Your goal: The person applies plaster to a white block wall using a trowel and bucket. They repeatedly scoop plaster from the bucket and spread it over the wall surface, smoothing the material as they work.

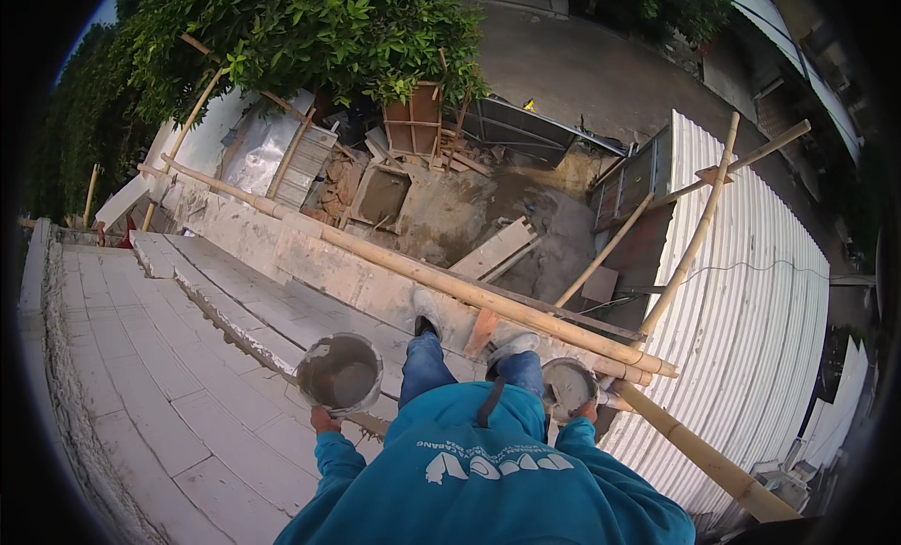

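My left hand grips the near side of a round grey bucket, tipped so its inside shows, coated with grey mortar. On the other side, my right hand is closed on the edge of a smaller mortar-smeared bucket. Grey material lies inside that one, with a pale shape I cannot make out. Both buckets are held out on either side of my legs. My feet, in pale dusty shoes, stand on a narrow ledge high above the ground.
A long bamboo pole runs along the ledge in front of my feet. Bamboo scaffolding crosses at the right, beside a corrugated metal roof. A pale block wall is at the left. Far below lie a mixing trough and planks.
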{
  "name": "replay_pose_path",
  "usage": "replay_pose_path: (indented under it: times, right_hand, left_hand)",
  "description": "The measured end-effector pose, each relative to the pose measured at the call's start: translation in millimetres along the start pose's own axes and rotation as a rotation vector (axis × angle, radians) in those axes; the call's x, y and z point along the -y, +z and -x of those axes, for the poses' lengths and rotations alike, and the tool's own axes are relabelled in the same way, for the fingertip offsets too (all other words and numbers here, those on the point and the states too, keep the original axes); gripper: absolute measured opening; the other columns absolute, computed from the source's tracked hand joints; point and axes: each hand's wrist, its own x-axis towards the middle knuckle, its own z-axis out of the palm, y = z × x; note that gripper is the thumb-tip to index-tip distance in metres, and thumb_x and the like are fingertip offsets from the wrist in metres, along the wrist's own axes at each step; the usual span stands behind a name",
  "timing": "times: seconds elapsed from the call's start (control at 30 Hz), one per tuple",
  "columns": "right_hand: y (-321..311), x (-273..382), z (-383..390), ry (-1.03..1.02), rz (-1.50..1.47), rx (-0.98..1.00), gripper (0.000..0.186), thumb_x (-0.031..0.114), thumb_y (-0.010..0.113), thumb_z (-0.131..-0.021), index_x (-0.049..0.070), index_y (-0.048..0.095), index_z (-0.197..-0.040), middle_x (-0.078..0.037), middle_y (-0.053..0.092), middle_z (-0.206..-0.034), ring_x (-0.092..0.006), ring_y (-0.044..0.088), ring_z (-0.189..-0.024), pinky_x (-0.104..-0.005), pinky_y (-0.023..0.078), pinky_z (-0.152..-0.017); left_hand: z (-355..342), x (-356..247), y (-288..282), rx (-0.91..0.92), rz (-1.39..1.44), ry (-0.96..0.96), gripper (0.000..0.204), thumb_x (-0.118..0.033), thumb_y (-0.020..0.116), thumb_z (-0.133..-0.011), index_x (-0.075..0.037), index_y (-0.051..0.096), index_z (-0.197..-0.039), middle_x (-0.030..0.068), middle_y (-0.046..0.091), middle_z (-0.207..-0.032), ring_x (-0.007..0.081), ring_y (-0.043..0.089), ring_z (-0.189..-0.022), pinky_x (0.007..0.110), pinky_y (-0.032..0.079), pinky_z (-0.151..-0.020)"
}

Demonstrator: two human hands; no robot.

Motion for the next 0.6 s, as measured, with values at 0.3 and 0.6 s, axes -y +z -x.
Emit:
replay_pose_path:
  times: [0.3,0.6]
  right_hand:
    - [-100.4,109.1,25.6,-0.275,0.538,-0.117,0.051,0.037,0.073,-0.081,0.005,0.054,-0.115,-0.013,0.065,-0.114,-0.0266,0.065,-0.098,-0.0372,0.055,-0.081]
    - [-149.4,272.2,42.0,-0.598,0.963,-0.359,0.035,0.042,0.064,-0.085,0.007,0.064,-0.091,-0.01,0.069,-0.089,-0.0231,0.067,-0.079,-0.0319,0.054,-0.067]
  left_hand:
    - [-75.7,54.8,-45.8,-0.201,-0.112,0.027,0.026,-0.024,0.066,-0.084,0.0,0.066,-0.095,0.0165,0.066,-0.091,0.0312,0.065,-0.082,0.042,0.051,-0.073]
    - [-101.4,23.3,-23.7,-0.306,0.325,-0.093,0.022,-0.017,0.059,-0.083,0.002,0.063,-0.093,0.0103,0.062,-0.088,0.0245,0.058,-0.079,0.041,0.045,-0.068]
